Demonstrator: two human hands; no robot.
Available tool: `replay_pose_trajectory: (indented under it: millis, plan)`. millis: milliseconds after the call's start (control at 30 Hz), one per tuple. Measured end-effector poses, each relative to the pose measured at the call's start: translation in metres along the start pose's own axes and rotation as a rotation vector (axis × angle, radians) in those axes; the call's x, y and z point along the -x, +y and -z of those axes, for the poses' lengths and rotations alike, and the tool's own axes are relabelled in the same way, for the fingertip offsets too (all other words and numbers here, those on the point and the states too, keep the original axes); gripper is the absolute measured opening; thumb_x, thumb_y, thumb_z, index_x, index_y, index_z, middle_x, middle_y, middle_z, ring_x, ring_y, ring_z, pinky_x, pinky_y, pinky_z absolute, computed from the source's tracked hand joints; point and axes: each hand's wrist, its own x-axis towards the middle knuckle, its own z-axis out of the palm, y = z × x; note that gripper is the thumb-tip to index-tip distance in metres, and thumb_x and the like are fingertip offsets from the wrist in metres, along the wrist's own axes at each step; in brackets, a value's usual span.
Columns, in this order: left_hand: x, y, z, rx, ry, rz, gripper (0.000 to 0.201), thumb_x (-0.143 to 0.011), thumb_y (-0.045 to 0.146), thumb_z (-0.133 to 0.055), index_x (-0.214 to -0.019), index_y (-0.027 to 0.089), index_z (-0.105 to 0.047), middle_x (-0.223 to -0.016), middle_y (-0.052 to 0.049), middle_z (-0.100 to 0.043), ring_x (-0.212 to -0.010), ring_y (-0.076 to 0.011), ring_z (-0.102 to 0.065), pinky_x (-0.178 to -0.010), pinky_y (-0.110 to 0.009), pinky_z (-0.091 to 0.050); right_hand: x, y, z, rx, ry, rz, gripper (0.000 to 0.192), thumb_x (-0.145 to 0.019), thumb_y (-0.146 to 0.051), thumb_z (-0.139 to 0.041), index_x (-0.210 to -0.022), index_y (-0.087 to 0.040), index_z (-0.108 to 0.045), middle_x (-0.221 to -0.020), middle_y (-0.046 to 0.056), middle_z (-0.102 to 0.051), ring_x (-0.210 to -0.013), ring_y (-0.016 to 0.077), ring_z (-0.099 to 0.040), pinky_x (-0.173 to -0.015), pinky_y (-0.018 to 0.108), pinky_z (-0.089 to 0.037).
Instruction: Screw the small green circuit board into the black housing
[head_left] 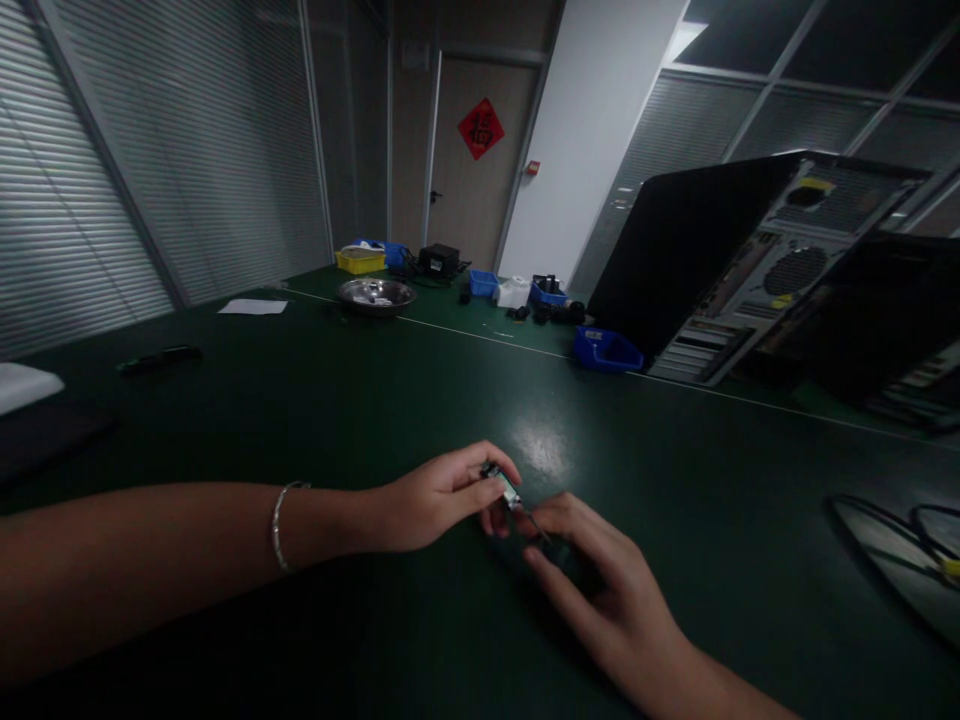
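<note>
Left hand [435, 497] pinches a small part [501, 483] between thumb and fingertips, holding it just above the counter [360, 400]. The part is small with a pale face; too dim and tiny to identify. Right hand [600, 585] sits just beside it, fingers curled over a dark thing [559, 553] on the counter, fingertips almost touching the left hand's; a thin wire-like lead seems to run from the part toward the right hand. Can't tell if the right hand actually grips the dark thing or only rests on it. Bracelet [279, 525] on the left wrist. Well beyond the hands: steel bowl [376, 295], yellow bin [360, 260], several blue bins, nearest one [606, 350] up and to the right of the hands. An open PC case [750, 260] lies tilted on its side far right of the hands. Sheet of paper [253, 306] far left and beyond, dark flat tool [159, 358] left of the hands. Cable loop [934, 540] at the right edge, level with the hands. Room is dim.
</note>
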Motion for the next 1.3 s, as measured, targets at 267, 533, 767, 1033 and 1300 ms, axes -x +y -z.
replay_pose_trajectory:
  millis: [267,533,767,1033,1300]
  plan:
    - [-0.0035,-0.0010,0.0064,-0.003,0.123,-0.043,0.021,-0.082,0.023,-0.067,-0.102,0.016,-0.066,-0.092,-0.003,-0.063,-0.083,-0.0121,-0.059,-0.080,-0.028,-0.046,0.0014,0.0020,0.0016,-0.009,0.046,-0.110,0.012,-0.093,-0.021,-0.050,-0.105,-0.024,-0.052,-0.092,0.001,-0.063,-0.085,0.0144,-0.063,-0.075,0.025,-0.051]
    - [-0.0045,-0.0031,0.0079,0.041,0.128,0.024,0.029,-0.082,0.020,-0.066,-0.110,0.015,-0.066,-0.090,-0.005,-0.070,-0.080,-0.0130,-0.064,-0.080,-0.030,-0.049,-0.0010,0.0065,0.0087,0.062,0.076,-0.162,0.012,-0.096,-0.022,-0.045,-0.105,-0.023,-0.052,-0.091,0.002,-0.061,-0.078,0.0136,-0.061,-0.070,0.025,-0.050]
    - [-0.0048,-0.0029,0.0085,0.002,0.183,0.037,0.027,-0.080,0.020,-0.068,-0.107,0.016,-0.068,-0.088,-0.003,-0.070,-0.076,-0.0104,-0.063,-0.076,-0.026,-0.050,-0.0020,0.0079,0.0084,0.104,0.063,-0.105,0.010,-0.092,-0.020,-0.050,-0.096,-0.021,-0.059,-0.085,0.003,-0.062,-0.077,0.0161,-0.061,-0.067,0.027,-0.049]
    - [-0.0029,-0.0040,0.0060,-0.102,0.167,-0.018,0.029,-0.076,0.019,-0.071,-0.105,0.017,-0.069,-0.088,-0.002,-0.065,-0.080,-0.0116,-0.062,-0.078,-0.027,-0.049,-0.0027,0.0085,0.0079,0.120,0.040,-0.146,0.009,-0.092,-0.021,-0.050,-0.093,-0.020,-0.060,-0.084,0.003,-0.061,-0.076,0.0163,-0.060,-0.066,0.028,-0.048]
    - [-0.0011,-0.0055,0.0082,0.013,0.118,0.046,0.027,-0.074,0.018,-0.073,-0.101,0.015,-0.067,-0.088,-0.003,-0.068,-0.082,-0.0124,-0.065,-0.080,-0.029,-0.050,-0.0012,0.0081,0.0082,0.073,0.015,-0.108,0.010,-0.092,-0.018,-0.051,-0.095,-0.020,-0.061,-0.086,0.003,-0.062,-0.076,0.0154,-0.059,-0.066,0.027,-0.047]
